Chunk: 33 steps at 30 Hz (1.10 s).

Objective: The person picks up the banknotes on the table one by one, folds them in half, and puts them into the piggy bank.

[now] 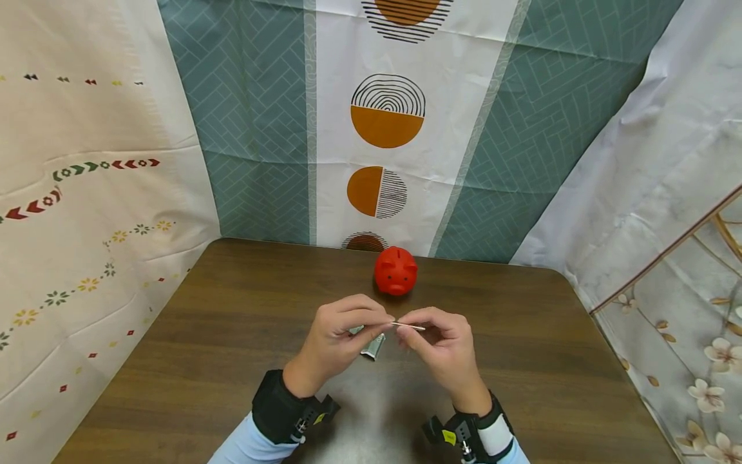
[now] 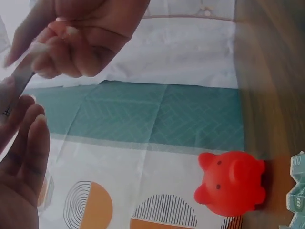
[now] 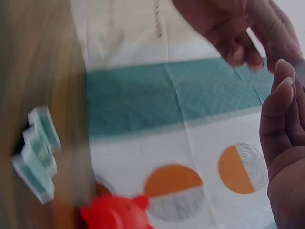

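Both hands meet over the middle of the table, pinching a thin banknote [image 1: 409,325] that shows nearly edge-on in the head view. My left hand [image 1: 342,332] grips one end between thumb and fingers; my right hand [image 1: 445,338] has the other. In the left wrist view the held banknote [image 2: 20,85] is a narrow grey-green strip with a dark mark, partly covered by fingers. Below the hands, a green-and-white banknote [image 1: 373,348] folded in zigzag pleats lies on the table, partly hidden by the left hand.
A red piggy bank [image 1: 395,272] with a slot on top stands just beyond the hands, near the back edge of the brown wooden table [image 1: 278,277]. Patterned cloths hang around the table's back and sides, including a teal and white curtain [image 1: 261,129].
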### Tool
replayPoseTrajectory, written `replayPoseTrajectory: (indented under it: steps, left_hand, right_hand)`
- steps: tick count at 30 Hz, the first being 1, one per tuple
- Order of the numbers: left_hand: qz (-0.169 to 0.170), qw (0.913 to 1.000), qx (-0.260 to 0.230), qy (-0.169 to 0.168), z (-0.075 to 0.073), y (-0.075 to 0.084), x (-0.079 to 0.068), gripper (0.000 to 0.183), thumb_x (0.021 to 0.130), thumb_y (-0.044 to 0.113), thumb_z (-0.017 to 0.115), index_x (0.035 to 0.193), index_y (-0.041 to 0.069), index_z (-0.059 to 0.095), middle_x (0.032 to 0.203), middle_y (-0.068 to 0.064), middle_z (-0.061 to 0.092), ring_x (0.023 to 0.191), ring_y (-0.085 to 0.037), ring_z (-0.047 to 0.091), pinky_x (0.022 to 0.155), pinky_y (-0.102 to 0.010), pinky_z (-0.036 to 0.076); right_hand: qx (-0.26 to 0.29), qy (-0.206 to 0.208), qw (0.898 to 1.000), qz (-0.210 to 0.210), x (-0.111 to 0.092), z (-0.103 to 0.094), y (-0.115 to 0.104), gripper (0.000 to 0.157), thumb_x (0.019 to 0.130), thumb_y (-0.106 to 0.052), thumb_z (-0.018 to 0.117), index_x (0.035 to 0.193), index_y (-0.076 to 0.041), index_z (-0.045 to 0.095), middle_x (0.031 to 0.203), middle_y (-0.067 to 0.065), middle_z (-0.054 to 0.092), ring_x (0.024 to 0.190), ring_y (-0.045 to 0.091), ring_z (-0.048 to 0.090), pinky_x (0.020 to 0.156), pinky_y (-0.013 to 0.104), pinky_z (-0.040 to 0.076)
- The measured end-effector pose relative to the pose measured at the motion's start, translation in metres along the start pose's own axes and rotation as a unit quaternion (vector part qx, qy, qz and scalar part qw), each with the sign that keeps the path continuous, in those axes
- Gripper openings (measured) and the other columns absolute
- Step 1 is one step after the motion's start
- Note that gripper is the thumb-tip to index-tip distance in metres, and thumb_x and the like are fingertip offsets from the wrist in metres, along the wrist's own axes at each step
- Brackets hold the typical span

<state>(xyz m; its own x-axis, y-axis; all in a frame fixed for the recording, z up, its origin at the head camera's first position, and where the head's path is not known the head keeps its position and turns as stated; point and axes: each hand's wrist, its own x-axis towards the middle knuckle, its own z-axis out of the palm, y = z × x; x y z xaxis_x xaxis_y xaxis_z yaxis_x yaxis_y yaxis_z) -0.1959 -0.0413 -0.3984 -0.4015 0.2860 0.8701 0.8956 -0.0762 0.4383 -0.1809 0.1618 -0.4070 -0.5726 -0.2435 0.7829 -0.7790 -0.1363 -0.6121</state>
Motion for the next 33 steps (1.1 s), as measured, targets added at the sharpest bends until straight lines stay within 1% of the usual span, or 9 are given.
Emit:
replayPoseTrajectory:
  steps: [2,4,8,10,12,15,22,28,33]
  left_hand:
    - [-0.012,0.9999,0.006,0.002,0.0011,0.0003,-0.0004,0.027,0.080,-0.010,0.080,0.101,0.005,0.076,0.089,-0.007,0.073,0.078,-0.014,0.067,0.071,-0.024,0.059]
    - [-0.044,0.9990,-0.007,0.001,0.0025,0.0005,-0.0013,0.026,0.083,-0.007,0.079,0.105,0.005,0.074,0.091,-0.007,0.073,0.078,-0.013,0.066,0.069,-0.024,0.060]
    - [-0.111,0.9918,-0.064,0.001,0.0049,0.0008,-0.0043,0.023,0.087,-0.005,0.076,0.109,0.001,0.071,0.095,-0.014,0.073,0.078,-0.014,0.066,0.066,-0.029,0.062]
    - [-0.126,0.9887,-0.081,0.001,0.0059,0.0004,-0.0058,0.021,0.088,-0.007,0.074,0.108,0.000,0.070,0.095,-0.016,0.073,0.078,-0.016,0.066,0.065,-0.032,0.062]
    - [-0.132,0.9872,-0.089,0.001,0.0066,0.0000,-0.0067,0.020,0.089,-0.007,0.073,0.107,0.000,0.070,0.095,-0.017,0.072,0.076,-0.016,0.065,0.063,-0.032,0.061]
    - [-0.132,0.9876,-0.084,0.001,0.0071,-0.0011,-0.0075,0.018,0.089,-0.006,0.074,0.105,0.001,0.071,0.094,-0.015,0.073,0.076,-0.017,0.065,0.063,-0.031,0.061]
    - [-0.141,0.9869,-0.078,0.003,0.0053,-0.0024,-0.0075,0.017,0.089,-0.004,0.075,0.104,0.004,0.073,0.092,-0.012,0.074,0.079,-0.015,0.066,0.066,-0.031,0.062]
    - [-0.155,0.9849,-0.076,0.012,0.0006,-0.0004,-0.0057,0.022,0.085,-0.008,0.077,0.105,0.002,0.074,0.093,-0.012,0.074,0.079,-0.015,0.064,0.066,-0.030,0.061]
    - [-0.153,0.9854,-0.073,0.013,-0.0012,-0.0011,-0.0056,0.022,0.087,-0.006,0.076,0.108,0.002,0.074,0.092,-0.011,0.074,0.078,-0.014,0.062,0.064,-0.029,0.060]
  right_hand:
    - [0.021,0.016,0.999,0.029,-0.0009,0.0013,-0.0014,0.022,0.086,0.019,0.066,0.101,0.004,0.072,0.084,0.011,0.070,0.068,0.019,0.066,0.061,0.027,0.061]
    - [0.025,0.034,0.998,0.045,-0.0011,0.0019,-0.0027,0.024,0.085,0.020,0.067,0.102,0.004,0.072,0.090,0.010,0.072,0.074,0.019,0.067,0.065,0.028,0.062]
    - [0.016,0.054,0.996,0.065,-0.0014,0.0024,-0.0053,0.028,0.082,0.021,0.070,0.105,0.004,0.071,0.100,0.006,0.072,0.083,0.018,0.066,0.072,0.029,0.063]
    - [0.018,0.052,0.996,0.069,-0.0013,0.0028,-0.0056,0.031,0.081,0.022,0.069,0.106,0.005,0.070,0.100,0.005,0.072,0.082,0.016,0.066,0.072,0.030,0.063]
    - [0.019,0.048,0.996,0.070,-0.0014,0.0031,-0.0059,0.031,0.081,0.024,0.069,0.106,0.006,0.069,0.099,0.005,0.072,0.080,0.016,0.066,0.071,0.031,0.063]
    - [0.010,0.044,0.996,0.072,-0.0013,0.0030,-0.0064,0.031,0.081,0.024,0.069,0.106,0.006,0.068,0.097,0.005,0.073,0.077,0.015,0.066,0.069,0.031,0.063]
    - [-0.042,0.048,0.993,0.101,-0.0030,0.0025,-0.0084,0.030,0.082,0.019,0.072,0.107,0.004,0.068,0.096,0.003,0.073,0.074,0.013,0.068,0.066,0.030,0.062]
    - [-0.036,0.058,0.992,0.109,-0.0036,0.0017,-0.0066,0.028,0.082,0.020,0.072,0.105,0.006,0.067,0.093,0.000,0.073,0.071,0.012,0.068,0.064,0.030,0.062]
    - [-0.036,0.060,0.991,0.110,-0.0032,-0.0012,-0.0069,0.026,0.082,0.020,0.071,0.105,0.007,0.068,0.089,0.001,0.073,0.070,0.014,0.069,0.064,0.030,0.062]
